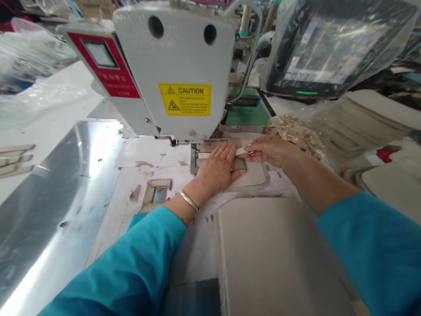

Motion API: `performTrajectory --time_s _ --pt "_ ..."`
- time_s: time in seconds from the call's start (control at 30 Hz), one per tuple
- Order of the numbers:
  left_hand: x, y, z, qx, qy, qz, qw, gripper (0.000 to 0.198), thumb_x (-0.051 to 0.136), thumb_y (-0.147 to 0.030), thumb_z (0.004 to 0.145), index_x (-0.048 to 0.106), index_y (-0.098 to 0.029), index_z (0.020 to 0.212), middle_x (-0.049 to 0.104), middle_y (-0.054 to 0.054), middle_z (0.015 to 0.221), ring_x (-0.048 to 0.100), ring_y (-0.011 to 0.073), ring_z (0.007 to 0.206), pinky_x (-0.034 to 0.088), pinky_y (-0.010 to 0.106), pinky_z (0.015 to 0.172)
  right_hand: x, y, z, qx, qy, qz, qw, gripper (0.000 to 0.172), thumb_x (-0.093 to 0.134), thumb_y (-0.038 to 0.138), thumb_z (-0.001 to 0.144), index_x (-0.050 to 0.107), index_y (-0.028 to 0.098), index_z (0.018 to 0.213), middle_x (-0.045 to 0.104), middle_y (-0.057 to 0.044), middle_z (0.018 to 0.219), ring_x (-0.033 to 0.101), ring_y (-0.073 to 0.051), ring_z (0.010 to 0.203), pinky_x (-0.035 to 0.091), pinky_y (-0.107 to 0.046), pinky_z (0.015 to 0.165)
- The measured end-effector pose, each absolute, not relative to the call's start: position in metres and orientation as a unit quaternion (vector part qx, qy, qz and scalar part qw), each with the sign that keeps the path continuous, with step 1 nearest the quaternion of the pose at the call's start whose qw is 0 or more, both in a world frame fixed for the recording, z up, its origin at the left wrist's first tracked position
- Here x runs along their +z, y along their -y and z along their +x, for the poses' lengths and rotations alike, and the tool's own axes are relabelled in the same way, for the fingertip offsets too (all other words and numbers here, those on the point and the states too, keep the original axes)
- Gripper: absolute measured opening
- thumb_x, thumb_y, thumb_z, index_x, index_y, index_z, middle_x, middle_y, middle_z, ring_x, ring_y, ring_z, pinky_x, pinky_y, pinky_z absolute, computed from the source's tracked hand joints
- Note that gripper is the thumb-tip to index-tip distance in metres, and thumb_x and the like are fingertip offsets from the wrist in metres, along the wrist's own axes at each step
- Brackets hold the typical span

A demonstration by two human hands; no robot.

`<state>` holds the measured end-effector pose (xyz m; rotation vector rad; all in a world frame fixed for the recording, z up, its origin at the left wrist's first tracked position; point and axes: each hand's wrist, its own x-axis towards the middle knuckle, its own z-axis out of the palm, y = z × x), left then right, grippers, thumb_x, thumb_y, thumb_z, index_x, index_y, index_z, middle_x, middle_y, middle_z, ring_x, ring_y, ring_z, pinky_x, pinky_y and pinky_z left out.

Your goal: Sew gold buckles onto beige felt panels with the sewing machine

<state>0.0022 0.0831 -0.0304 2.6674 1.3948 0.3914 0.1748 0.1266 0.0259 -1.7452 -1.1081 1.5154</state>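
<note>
My left hand (217, 169) lies flat with its fingers stretched out, pressing on a metal frame (193, 163) and the narrow light strip under it. At the strip's right end my right hand (272, 151) is closed in a pinch on the pale strip (242, 151). A small bit of shiny metal shows at those fingertips, too small to name. Both hands are over a light grey rounded panel (258, 175), just in front of the sewing machine head (184, 61). The left fingers hide part of the frame and strip.
A stack of grey panels (272, 245) lies nearest me, with more panels (378, 114) at right. A bag of gold-coloured metal fittings (296, 134) sits beyond my right hand. A plastic-wrapped screen (332, 52) stands behind. At left are a metal plate (66, 175) and strips (15, 160).
</note>
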Motion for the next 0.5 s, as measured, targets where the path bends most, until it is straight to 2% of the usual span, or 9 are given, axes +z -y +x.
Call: performTrajectory --time_s 0.3,0.5 --pt "-0.03 -0.083 0.003 0.118 -0.462 0.878 0.052 0.074 0.044 -0.051 0.096 0.029 0.0 0.148 0.031 0.02 0.155 0.027 0.0295 0.146 0.02 0.041 0.12 0.015 -0.128 0.181 0.585 0.397 -0.651 0.277 0.021 0.063 -0.001 0.084 0.054 0.012 0.072 0.064 -0.002 0.062 0.066 -0.012 0.057 0.059 -0.024 0.061" --pt "-0.031 -0.084 0.002 0.126 -0.457 0.879 0.049 0.073 0.042 -0.053 0.097 0.031 -0.001 0.147 0.032 0.02 0.155 0.027 0.0294 0.146 0.02 0.041 0.12 0.025 -0.119 0.172 0.501 0.468 -0.675 0.273 0.023 0.068 0.0 0.081 0.057 0.013 0.066 0.062 0.0 0.054 0.061 -0.008 0.051 0.055 -0.018 0.056"
